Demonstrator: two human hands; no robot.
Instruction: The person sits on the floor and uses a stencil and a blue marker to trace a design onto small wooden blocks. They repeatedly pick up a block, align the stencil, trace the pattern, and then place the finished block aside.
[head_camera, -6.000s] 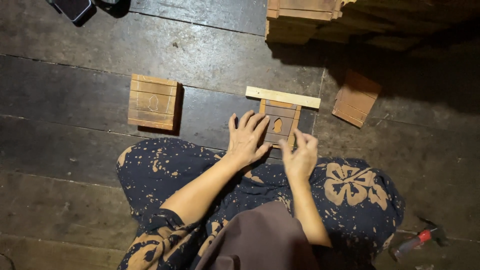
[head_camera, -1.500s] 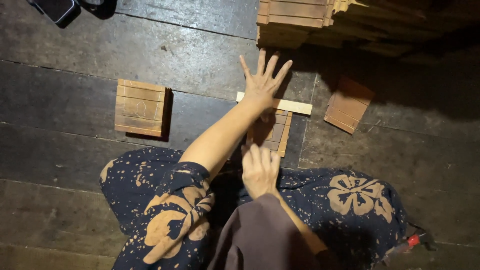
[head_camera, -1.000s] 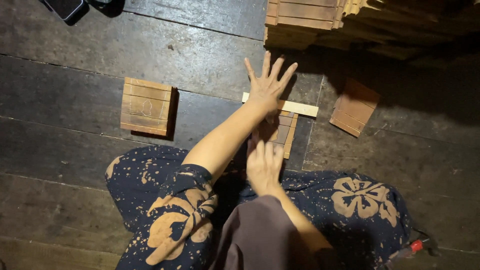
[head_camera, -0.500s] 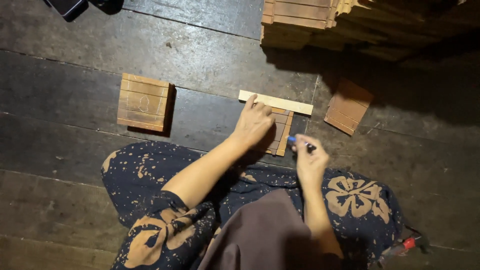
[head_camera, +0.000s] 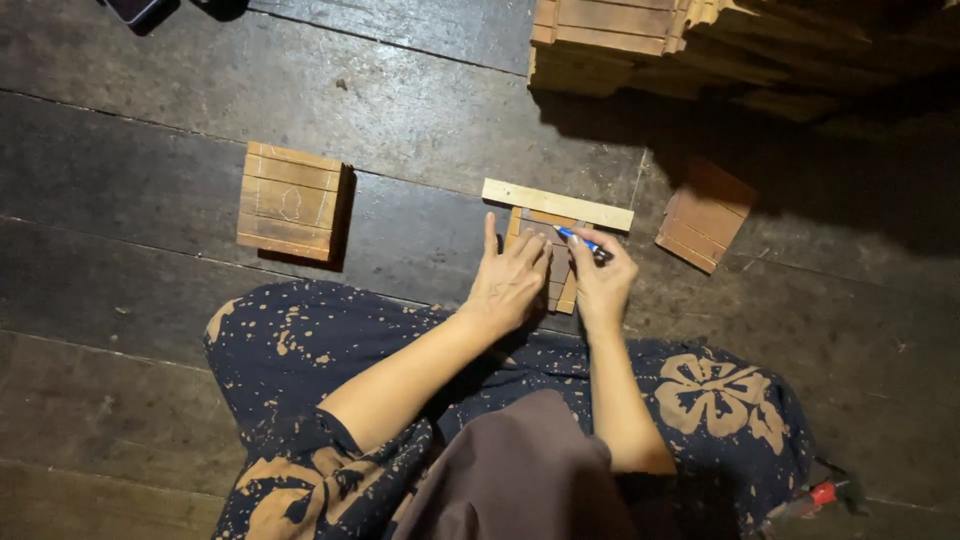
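A small square panel of wooden slats (head_camera: 553, 258) lies on the dark plank floor in front of my crossed legs. A pale wooden strip (head_camera: 557, 204) lies across its far edge. My left hand (head_camera: 508, 274) rests flat on the panel's left side, fingers spread. My right hand (head_camera: 598, 276) grips a blue pen (head_camera: 578, 239) whose tip points at the panel's top. Most of the panel is hidden under both hands.
A second slatted panel with a traced outline (head_camera: 290, 200) lies to the left, a third panel (head_camera: 705, 217) to the right in shadow. A tall stack of wooden panels (head_camera: 640, 38) stands at the back. A red-handled tool (head_camera: 820, 494) lies by my right knee.
My left hand drew back from a far reach and settled on the panel. My right hand picked up the blue pen and brought it over the panel.
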